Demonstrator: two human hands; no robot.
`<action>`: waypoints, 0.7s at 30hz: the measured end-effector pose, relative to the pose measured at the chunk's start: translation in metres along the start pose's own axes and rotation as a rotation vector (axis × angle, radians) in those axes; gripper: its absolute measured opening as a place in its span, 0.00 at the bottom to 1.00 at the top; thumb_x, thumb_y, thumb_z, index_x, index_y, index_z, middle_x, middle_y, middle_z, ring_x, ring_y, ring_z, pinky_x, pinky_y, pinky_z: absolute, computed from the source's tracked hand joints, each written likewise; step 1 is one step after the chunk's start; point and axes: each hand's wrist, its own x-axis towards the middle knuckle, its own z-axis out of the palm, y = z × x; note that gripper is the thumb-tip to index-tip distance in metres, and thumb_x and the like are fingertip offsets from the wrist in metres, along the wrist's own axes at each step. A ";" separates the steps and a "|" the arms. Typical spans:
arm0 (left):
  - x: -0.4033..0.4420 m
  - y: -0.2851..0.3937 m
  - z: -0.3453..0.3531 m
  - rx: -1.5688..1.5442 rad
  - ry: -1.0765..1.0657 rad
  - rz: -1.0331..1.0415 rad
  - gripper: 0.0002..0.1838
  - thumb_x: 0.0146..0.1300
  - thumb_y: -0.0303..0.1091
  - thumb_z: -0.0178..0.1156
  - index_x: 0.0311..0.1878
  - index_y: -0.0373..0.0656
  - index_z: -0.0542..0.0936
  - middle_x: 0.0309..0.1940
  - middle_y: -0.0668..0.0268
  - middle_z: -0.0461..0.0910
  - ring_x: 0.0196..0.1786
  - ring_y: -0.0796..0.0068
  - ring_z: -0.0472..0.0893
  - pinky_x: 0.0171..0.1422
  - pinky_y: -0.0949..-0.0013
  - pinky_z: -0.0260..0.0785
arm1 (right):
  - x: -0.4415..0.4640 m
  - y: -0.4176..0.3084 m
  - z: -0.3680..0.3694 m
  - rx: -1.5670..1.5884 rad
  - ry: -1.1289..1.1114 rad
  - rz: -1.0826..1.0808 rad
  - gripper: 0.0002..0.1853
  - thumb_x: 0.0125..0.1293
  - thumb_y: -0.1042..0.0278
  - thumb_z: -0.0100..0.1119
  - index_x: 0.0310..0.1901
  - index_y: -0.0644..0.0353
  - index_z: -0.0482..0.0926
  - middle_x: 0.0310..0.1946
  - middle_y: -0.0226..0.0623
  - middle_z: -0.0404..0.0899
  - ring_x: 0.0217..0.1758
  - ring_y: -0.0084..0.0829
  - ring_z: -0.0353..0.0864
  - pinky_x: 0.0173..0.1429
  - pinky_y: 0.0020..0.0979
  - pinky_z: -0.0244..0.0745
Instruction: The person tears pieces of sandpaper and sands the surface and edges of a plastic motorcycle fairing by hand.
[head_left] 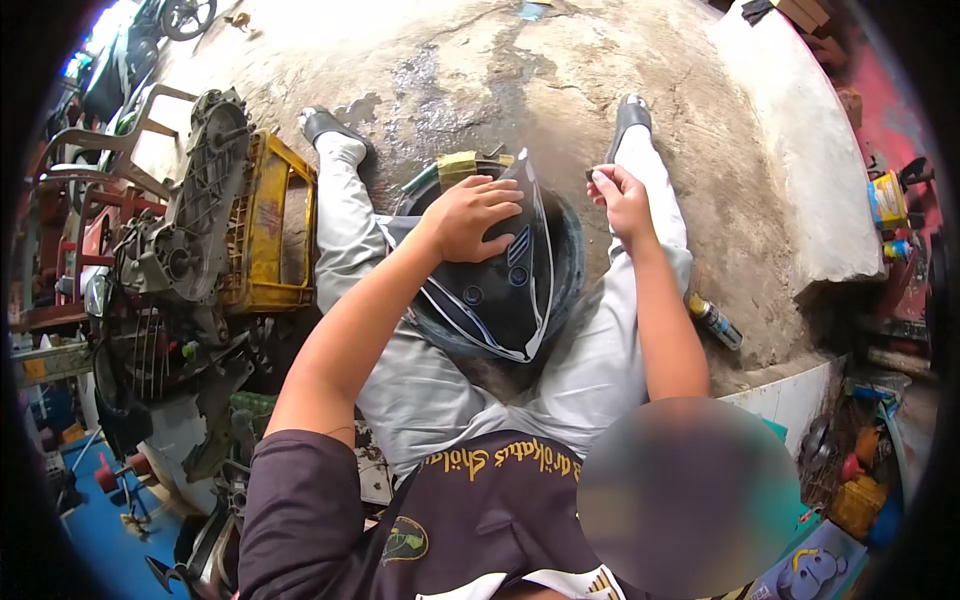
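A dark, roughly triangular panel (505,285) with pale edges, round holes and slots, like a motorcycle body panel, lies across a black round tub (568,255) between my legs. My left hand (472,218) rests on the panel's upper part, fingers spread and palm down. Off to the panel's right, above my knee, my right hand (622,203) is closed in a pinch. A small dark bit shows at its fingertips, too small to name. Behind the panel, a yellowish block (457,167) sits at the tub's far rim.
To the left stand a yellow crate (268,225), a grey metal engine casing (212,190) and a reddish-brown chair (100,190). A spray can (716,322) lies on the concrete floor (745,210) beside my right leg. A raised pale ledge (815,170) runs along the right.
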 end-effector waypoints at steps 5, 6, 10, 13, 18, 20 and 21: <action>-0.002 0.003 0.000 0.025 0.095 -0.011 0.22 0.62 0.45 0.71 0.55 0.43 0.86 0.65 0.59 0.84 0.73 0.55 0.78 0.79 0.51 0.69 | -0.039 0.011 0.040 0.140 0.024 -0.019 0.09 0.81 0.71 0.62 0.53 0.67 0.85 0.41 0.36 0.89 0.45 0.24 0.88 0.53 0.27 0.86; -0.002 0.004 0.001 0.055 0.135 0.003 0.19 0.62 0.44 0.71 0.52 0.44 0.86 0.63 0.61 0.86 0.70 0.55 0.79 0.76 0.52 0.70 | -0.046 0.017 0.047 0.137 0.045 -0.029 0.09 0.80 0.71 0.62 0.52 0.68 0.85 0.42 0.36 0.89 0.45 0.24 0.88 0.52 0.27 0.86; -0.007 0.012 0.004 0.126 0.168 -0.053 0.16 0.63 0.43 0.71 0.51 0.46 0.87 0.62 0.65 0.87 0.67 0.57 0.80 0.73 0.53 0.70 | -0.077 0.027 0.071 0.079 0.167 -0.060 0.09 0.79 0.71 0.64 0.51 0.68 0.86 0.40 0.34 0.89 0.42 0.21 0.86 0.51 0.26 0.81; -0.008 0.032 0.013 0.173 0.252 -0.223 0.14 0.63 0.43 0.72 0.49 0.50 0.87 0.63 0.71 0.87 0.65 0.60 0.81 0.71 0.55 0.70 | -0.095 0.037 0.082 0.036 0.210 -0.086 0.09 0.78 0.71 0.66 0.50 0.67 0.88 0.38 0.32 0.89 0.42 0.22 0.85 0.51 0.27 0.80; -0.011 0.038 0.016 0.107 0.306 -0.371 0.14 0.61 0.42 0.74 0.50 0.51 0.88 0.65 0.77 0.87 0.65 0.65 0.82 0.70 0.56 0.70 | -0.080 0.035 0.090 -0.014 0.272 -0.123 0.08 0.76 0.70 0.67 0.48 0.66 0.88 0.39 0.36 0.90 0.42 0.24 0.88 0.52 0.29 0.81; -0.012 0.041 0.013 0.067 0.341 -0.368 0.15 0.58 0.42 0.75 0.46 0.49 0.89 0.62 0.74 0.88 0.63 0.63 0.83 0.69 0.56 0.71 | -0.061 0.019 0.094 -0.091 0.272 -0.164 0.08 0.75 0.70 0.68 0.47 0.66 0.89 0.39 0.38 0.90 0.42 0.26 0.89 0.51 0.30 0.81; -0.014 0.043 0.013 0.075 0.347 -0.356 0.15 0.58 0.42 0.75 0.46 0.49 0.89 0.62 0.74 0.88 0.63 0.63 0.83 0.69 0.56 0.71 | -0.051 0.010 0.097 -0.163 0.279 -0.188 0.07 0.74 0.70 0.68 0.46 0.65 0.89 0.39 0.39 0.90 0.41 0.29 0.90 0.50 0.31 0.82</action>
